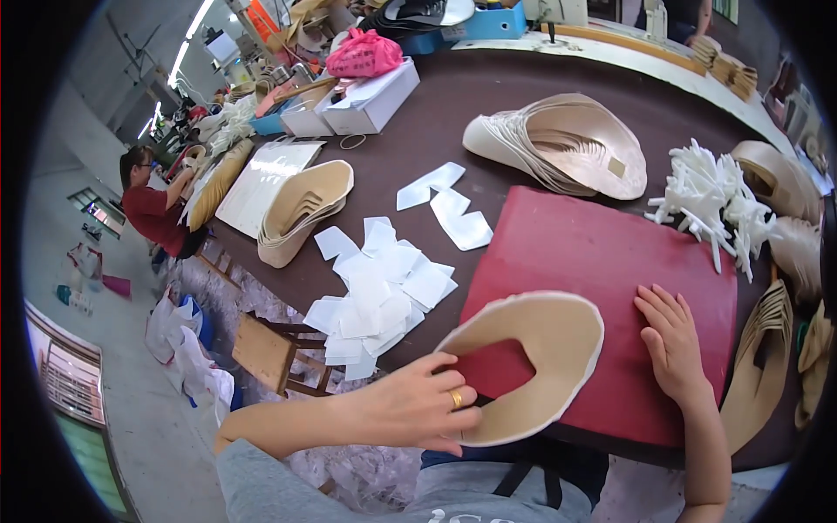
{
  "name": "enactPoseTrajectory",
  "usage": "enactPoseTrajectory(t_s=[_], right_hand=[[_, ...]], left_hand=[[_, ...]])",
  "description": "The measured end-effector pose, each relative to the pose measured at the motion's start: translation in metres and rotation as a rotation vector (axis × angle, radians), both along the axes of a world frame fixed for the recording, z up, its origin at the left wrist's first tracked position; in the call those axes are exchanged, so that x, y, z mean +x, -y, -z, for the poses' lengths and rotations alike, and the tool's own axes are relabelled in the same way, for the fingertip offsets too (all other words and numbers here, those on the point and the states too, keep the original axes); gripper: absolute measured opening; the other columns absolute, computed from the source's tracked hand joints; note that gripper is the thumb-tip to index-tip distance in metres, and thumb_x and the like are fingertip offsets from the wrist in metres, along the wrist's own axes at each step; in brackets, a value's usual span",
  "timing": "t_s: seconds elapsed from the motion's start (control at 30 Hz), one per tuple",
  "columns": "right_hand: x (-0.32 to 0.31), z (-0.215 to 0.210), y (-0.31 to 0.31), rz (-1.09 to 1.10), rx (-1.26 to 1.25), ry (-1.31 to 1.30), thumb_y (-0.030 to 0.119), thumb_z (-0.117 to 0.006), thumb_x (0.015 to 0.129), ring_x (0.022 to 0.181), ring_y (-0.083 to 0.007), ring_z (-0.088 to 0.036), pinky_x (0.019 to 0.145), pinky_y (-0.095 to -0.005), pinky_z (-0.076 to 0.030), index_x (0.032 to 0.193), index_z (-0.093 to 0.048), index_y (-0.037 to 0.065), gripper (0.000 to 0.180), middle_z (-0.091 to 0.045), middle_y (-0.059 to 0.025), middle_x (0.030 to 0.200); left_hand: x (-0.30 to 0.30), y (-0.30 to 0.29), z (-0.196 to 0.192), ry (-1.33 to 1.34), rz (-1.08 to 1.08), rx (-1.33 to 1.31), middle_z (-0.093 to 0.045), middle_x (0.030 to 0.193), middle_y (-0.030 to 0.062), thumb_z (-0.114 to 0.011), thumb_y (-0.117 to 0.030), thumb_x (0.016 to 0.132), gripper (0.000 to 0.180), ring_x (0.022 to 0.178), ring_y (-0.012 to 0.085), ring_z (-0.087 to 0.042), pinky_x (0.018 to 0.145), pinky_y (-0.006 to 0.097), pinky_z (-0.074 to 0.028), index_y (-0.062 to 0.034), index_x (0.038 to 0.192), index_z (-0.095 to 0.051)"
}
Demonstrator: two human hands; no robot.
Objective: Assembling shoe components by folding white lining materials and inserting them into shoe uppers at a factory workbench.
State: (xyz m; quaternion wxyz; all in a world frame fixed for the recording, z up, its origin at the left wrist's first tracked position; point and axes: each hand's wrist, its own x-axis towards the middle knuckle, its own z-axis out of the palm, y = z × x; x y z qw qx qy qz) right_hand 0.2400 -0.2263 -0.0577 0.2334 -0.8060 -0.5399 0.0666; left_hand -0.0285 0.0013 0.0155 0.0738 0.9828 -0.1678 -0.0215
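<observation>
My left hand (425,403), with a ring on one finger, is closed on the near left edge of a beige shoe upper (562,353). This curved piece has a pale rim and an opening in its middle. It is held tilted over the near left part of a red board (602,240), which shows through the opening. My right hand (670,347) lies on the board's right side, fingers stretched out and holding nothing. Left of the board, white cut pieces (370,292) lie in a loose heap, with two angled white pieces (460,220) beyond them.
Nested shoe uppers (558,144) stand behind the board, and a smaller stack (305,209) sits at the left. White strips (706,196) are piled at the right beside more beige uppers (758,370). A wooden stool (264,350) stands below the table's left edge. A person (155,205) works far left.
</observation>
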Motion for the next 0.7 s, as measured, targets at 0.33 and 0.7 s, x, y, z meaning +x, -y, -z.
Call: enactPoseTrajectory(t_s=[0.33, 0.7], right_hand=[[-0.001, -0.006, -0.012, 0.036, -0.041, 0.038, 0.021, -0.047, 0.094, 0.133, -0.0289, -0.040, 0.113, -0.0433, -0.021, 0.125, -0.054, 0.002, 0.038, -0.051, -0.0095, 0.137], [-0.002, -0.011, -0.026, 0.005, -0.031, 0.070, 0.020, -0.050, 0.092, 0.123, -0.0302, -0.047, 0.111, -0.0443, -0.025, 0.119, -0.058, 0.002, 0.034, -0.055, -0.0115, 0.131]], left_hand=[[-0.035, -0.173, -0.052, 0.928, -0.624, -0.015, -0.062, 0.085, 0.0074, -0.059, -0.002, 0.084, 0.012, 0.077, 0.0217, -0.057, 0.073, 0.034, -0.048, -0.0028, 0.095, -0.062], [-0.127, -0.279, 0.071, 0.361, -0.981, 0.507, -0.063, 0.085, 0.0144, -0.052, -0.018, 0.089, 0.014, 0.083, 0.0345, -0.059, 0.083, 0.041, -0.046, -0.0068, 0.091, -0.061]])
